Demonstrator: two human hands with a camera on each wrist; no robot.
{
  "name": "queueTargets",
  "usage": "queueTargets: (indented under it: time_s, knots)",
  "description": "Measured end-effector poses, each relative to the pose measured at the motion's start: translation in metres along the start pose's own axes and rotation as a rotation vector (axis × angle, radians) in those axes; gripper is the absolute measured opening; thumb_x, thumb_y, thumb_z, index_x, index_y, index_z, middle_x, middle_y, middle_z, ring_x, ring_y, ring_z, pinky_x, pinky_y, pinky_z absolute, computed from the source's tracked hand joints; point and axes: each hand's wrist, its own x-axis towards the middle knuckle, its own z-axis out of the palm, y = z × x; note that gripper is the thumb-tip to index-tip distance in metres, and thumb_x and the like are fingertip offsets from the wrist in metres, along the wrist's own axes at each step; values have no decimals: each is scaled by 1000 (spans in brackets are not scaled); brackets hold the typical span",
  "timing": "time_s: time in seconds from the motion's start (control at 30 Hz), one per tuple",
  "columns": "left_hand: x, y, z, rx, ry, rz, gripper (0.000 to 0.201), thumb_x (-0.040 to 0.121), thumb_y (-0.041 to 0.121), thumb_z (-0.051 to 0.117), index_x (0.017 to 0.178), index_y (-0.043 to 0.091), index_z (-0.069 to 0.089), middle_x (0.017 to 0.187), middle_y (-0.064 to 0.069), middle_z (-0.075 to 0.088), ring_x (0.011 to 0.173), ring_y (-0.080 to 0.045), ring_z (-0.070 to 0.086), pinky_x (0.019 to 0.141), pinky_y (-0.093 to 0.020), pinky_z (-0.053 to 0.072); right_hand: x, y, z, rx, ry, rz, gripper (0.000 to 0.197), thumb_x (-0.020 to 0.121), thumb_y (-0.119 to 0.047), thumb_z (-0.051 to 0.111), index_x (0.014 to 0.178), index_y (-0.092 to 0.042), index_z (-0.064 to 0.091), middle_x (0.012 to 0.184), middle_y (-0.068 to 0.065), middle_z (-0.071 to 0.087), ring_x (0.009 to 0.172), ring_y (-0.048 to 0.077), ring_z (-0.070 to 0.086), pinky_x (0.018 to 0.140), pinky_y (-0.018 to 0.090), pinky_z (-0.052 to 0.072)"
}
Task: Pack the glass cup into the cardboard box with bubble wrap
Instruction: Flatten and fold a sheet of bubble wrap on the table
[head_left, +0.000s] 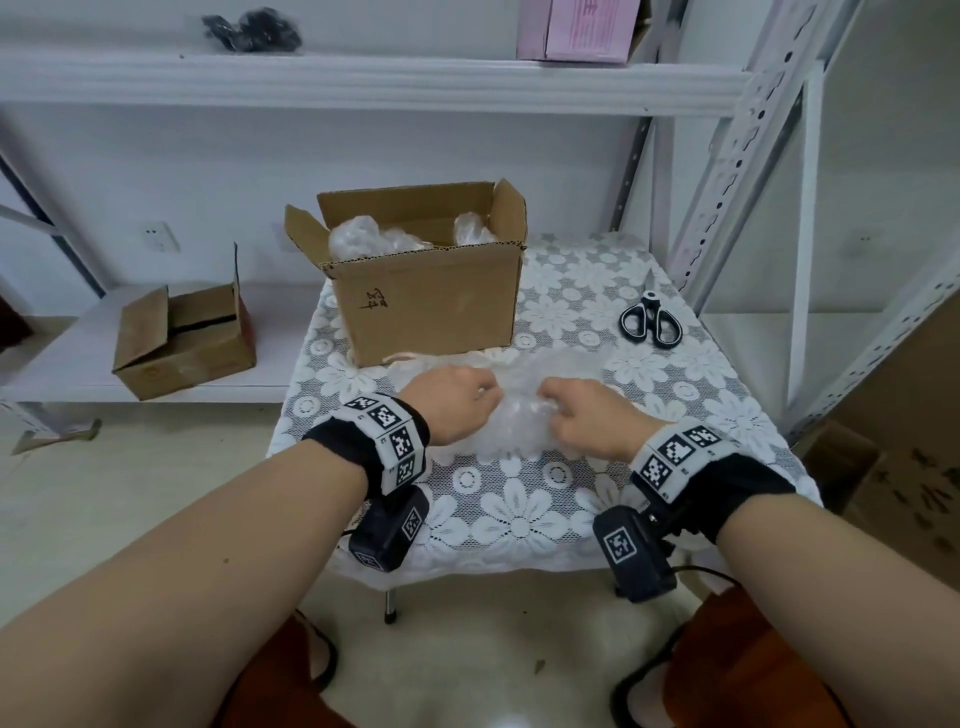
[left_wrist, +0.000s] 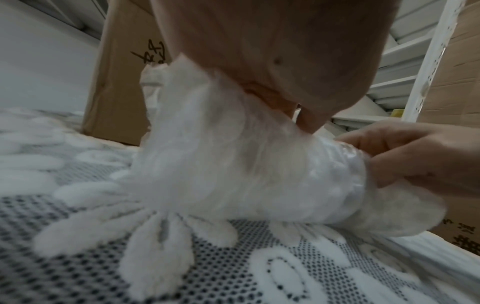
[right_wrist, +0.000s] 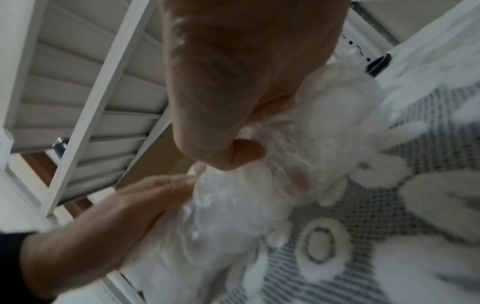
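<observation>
A bundle of bubble wrap (head_left: 519, 421) lies on the lace-covered table (head_left: 519, 514) between my two hands; the glass cup inside it cannot be made out. My left hand (head_left: 457, 402) grips the bundle's left end, fingers curled into the wrap (left_wrist: 233, 164). My right hand (head_left: 582, 410) pinches the right end (right_wrist: 298, 156). In the left wrist view the right hand's fingers (left_wrist: 405, 156) hold the wrap's edge. The open cardboard box (head_left: 431, 306) stands just behind the hands, with more bubble wrap (head_left: 363, 239) inside.
Black-handled scissors (head_left: 649, 319) lie at the table's right. A smaller cardboard box (head_left: 182, 340) sits on a low shelf to the left. White metal shelving (head_left: 753, 182) rises behind and right. Brown cartons (head_left: 914, 441) stand at the far right.
</observation>
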Motion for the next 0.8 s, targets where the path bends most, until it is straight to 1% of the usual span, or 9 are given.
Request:
queueTargets:
  time_s: [0.03,0.1,0.2,0.3,0.4,0.53,0.67,0.73,0.8]
  knots:
    - [0,-1,0,16,10,2,38,99,40,36,113,18,63,113,-4,66,100,-19,59,83,-29,44,0,-2,-3,58,-42,17,37,87,-1,44,121,-8,54,113,12,62,99,23,61,85,36,52]
    - [-2,-3,1,25,78,21,34,96,43,44,105,19,66,105,0,68,93,-16,60,76,-26,43,1,-4,-8,66,-103,50,42,89,1,40,130,-2,50,131,17,53,120,29,52,102,39,43]
    - [-4,-2,1,6,232,123,19,92,33,57,100,18,67,99,3,66,93,-12,59,77,-22,43,4,-7,-9,18,-128,91,43,92,-2,37,133,3,46,140,19,46,129,31,43,109,39,34]
    - [-5,2,2,16,290,204,16,91,23,56,100,19,68,101,3,65,99,-14,56,84,-25,43,11,-7,-9,6,-143,109,42,94,-4,35,133,3,47,142,17,45,131,29,41,109,35,31]
    - [-7,4,6,10,253,231,22,89,33,58,105,21,66,106,4,63,100,-12,55,86,-27,45,17,-5,-7,13,-161,105,41,95,-6,33,134,-3,46,143,14,45,130,26,42,108,36,32]
    - [-8,1,12,23,182,206,37,82,44,65,113,24,63,113,6,60,106,-11,54,90,-28,45,21,1,-2,44,-99,98,28,96,-10,37,124,-9,44,123,11,56,108,23,54,95,36,43]
    - [-6,-1,18,27,207,187,35,86,42,60,116,24,61,115,4,61,109,-13,54,92,-29,45,19,5,7,-33,98,40,23,91,-10,51,112,-16,45,106,3,57,94,18,57,86,36,51]
    - [-6,-2,22,30,229,171,34,89,40,58,118,23,61,116,2,60,112,-14,52,93,-30,44,16,5,10,-137,266,-31,22,89,-6,54,108,-15,47,104,-1,53,94,15,52,86,29,48]
    - [-5,-4,26,27,277,179,31,90,36,57,116,19,63,118,0,61,116,-17,50,97,-32,42,13,5,14,-235,410,-135,15,88,-7,53,101,-13,49,99,-1,51,91,16,46,82,28,43]
